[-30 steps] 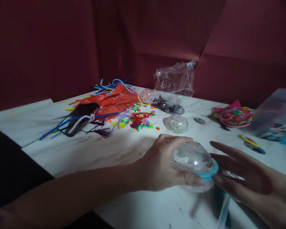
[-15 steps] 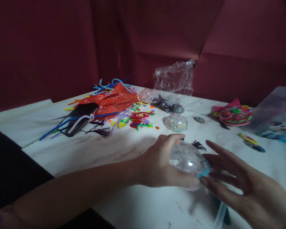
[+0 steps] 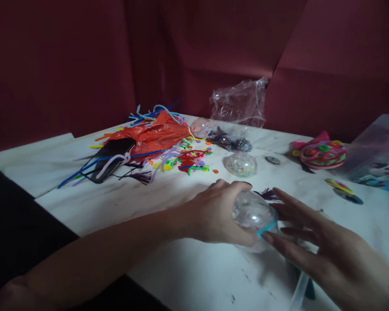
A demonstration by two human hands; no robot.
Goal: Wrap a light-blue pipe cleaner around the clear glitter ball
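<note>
My left hand (image 3: 215,214) grips a clear plastic ball (image 3: 253,212) with a light blue band, just above the white table (image 3: 168,203). Coloured bits show inside the ball. My right hand (image 3: 324,244) lies beside it with fingers spread, the fingertips touching the ball's blue band and lower side. A dark tassel (image 3: 268,194) lies on the table just behind the ball.
A clear half dome with coloured bits (image 3: 240,164) sits behind the hands. Further back lie an orange bag (image 3: 152,134), a black phone (image 3: 112,158), loose pipe cleaners (image 3: 189,162), a crumpled clear bag (image 3: 238,103) and a pink decorated craft piece (image 3: 322,153). A flat packet (image 3: 376,160) lies at the right.
The left hand has drawn the ball slightly left and turned it, so less of the blue band shows. My right hand followed, its fingertips staying against the ball.
</note>
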